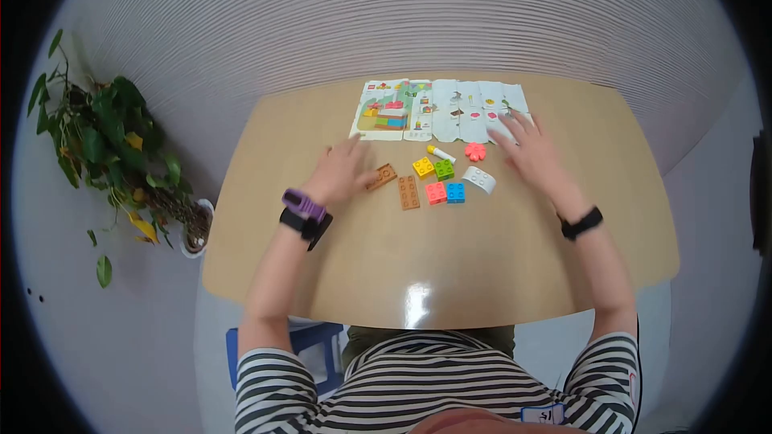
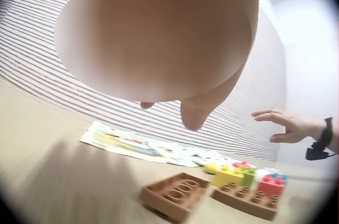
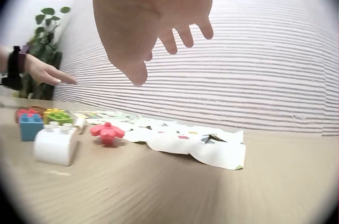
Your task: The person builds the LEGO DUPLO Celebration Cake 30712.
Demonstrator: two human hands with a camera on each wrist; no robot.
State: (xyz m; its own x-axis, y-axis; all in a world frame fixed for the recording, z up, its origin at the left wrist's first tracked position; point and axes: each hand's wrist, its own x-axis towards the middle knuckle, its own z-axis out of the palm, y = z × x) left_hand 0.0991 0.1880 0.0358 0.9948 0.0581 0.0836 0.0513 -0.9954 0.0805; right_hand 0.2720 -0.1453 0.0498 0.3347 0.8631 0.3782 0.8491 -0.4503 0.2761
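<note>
The left hand [image 1: 338,173] hovers with relaxed fingers beside a brown brick [image 1: 382,177], which lies tilted with its hollow underside showing in the left wrist view. A second brown brick [image 1: 408,192] lies to its right, studs up. The right hand [image 1: 535,159], fingers spread, is above the table near the sheet's right end, holding nothing. Between the hands are a yellow brick [image 1: 423,166], green brick [image 1: 444,169], pink brick [image 1: 436,193], blue brick [image 1: 456,193], white curved brick [image 1: 479,180], red flower piece [image 1: 475,152] and a white tube-like piece with a yellow end [image 1: 441,154].
A creased, printed instruction sheet [image 1: 418,111] lies at the back of the wooden table [image 1: 346,273], before a ridged wall. A potted plant [image 1: 121,137] stands left of the table. Below the front edge, a blue frame [image 1: 318,341] shows beside the person's legs.
</note>
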